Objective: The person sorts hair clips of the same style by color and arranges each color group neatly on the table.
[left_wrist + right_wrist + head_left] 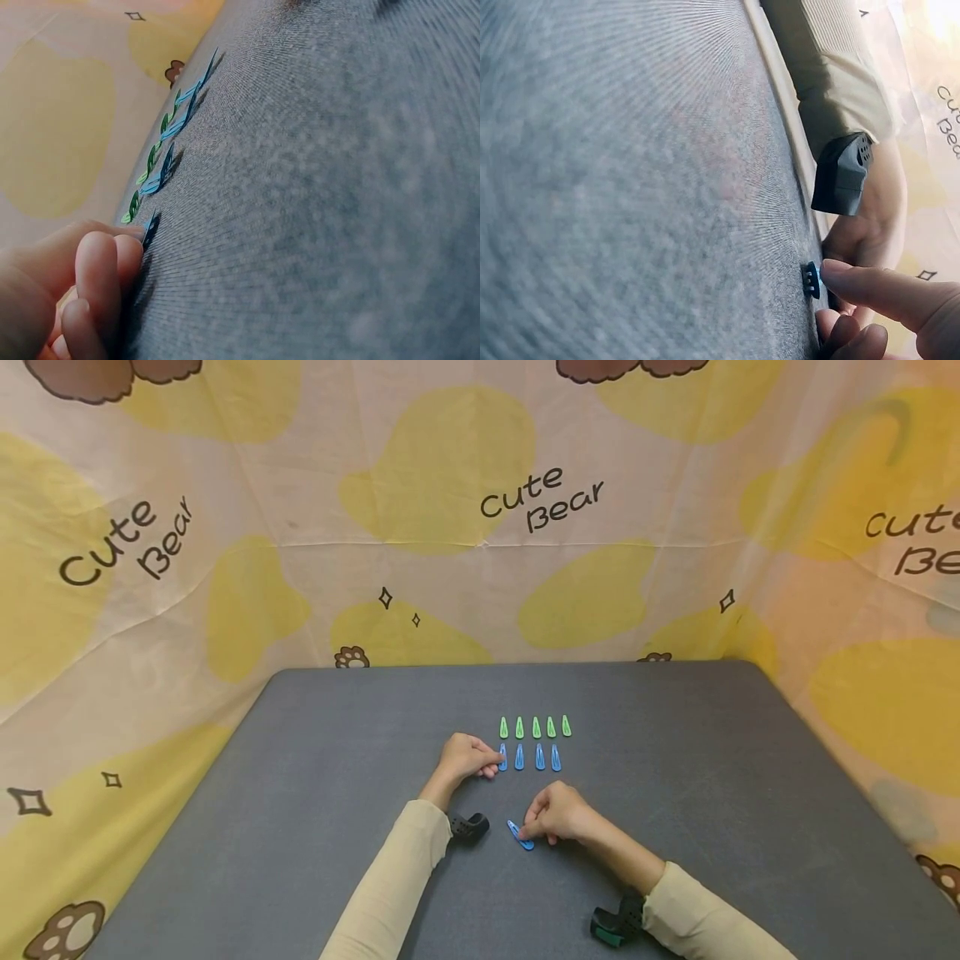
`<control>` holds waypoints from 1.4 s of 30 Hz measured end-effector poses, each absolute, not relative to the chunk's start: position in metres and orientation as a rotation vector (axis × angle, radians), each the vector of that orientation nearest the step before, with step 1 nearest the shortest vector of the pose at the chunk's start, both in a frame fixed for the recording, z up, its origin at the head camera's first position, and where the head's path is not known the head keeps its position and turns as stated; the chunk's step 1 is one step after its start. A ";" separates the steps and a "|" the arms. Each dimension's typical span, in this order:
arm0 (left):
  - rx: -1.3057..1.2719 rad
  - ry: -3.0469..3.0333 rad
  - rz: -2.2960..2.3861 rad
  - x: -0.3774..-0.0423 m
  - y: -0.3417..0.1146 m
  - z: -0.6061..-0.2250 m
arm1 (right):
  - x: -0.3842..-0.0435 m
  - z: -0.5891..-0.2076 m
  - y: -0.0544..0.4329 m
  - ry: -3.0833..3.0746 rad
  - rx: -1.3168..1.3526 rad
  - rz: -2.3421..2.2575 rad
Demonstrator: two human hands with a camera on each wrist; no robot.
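My left hand [467, 756] pinches the leftmost blue snap hair clip [503, 763] of a row, thumb and index fingertip at its left edge. In the left wrist view that blue clip [151, 225] is partly hidden by the fingers. Nearer the front, my right hand [558, 812] holds another blue hair clip [528, 844] between thumb and finger; it lies slanted, low at the tabletop. The right wrist view shows this clip [811, 280] edge-on beside the fingertip. To the right of my left hand, three more blue clips [540, 757] stand in line.
Behind the blue row runs a row of several green hair clips [536, 727], lined up side by side. The dark grey table [337, 727] meets a patterned cloth [435, 460] at its back and sides. Black wrist devices [470, 827] sit under both forearms.
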State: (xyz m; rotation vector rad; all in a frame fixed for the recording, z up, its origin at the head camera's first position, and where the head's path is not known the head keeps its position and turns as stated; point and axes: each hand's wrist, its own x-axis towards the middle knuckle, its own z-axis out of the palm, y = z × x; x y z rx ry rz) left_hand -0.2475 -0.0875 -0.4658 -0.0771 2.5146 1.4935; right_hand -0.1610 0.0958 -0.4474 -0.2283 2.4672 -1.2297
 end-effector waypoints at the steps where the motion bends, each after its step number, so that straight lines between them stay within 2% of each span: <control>1: -0.077 2.515 1.493 -0.248 -0.087 -0.466 | -0.161 -0.447 0.096 2.471 -0.235 -1.231; 42: -0.076 2.532 1.481 -0.247 -0.086 -0.465 | -0.159 -0.450 0.093 2.389 -0.254 -1.291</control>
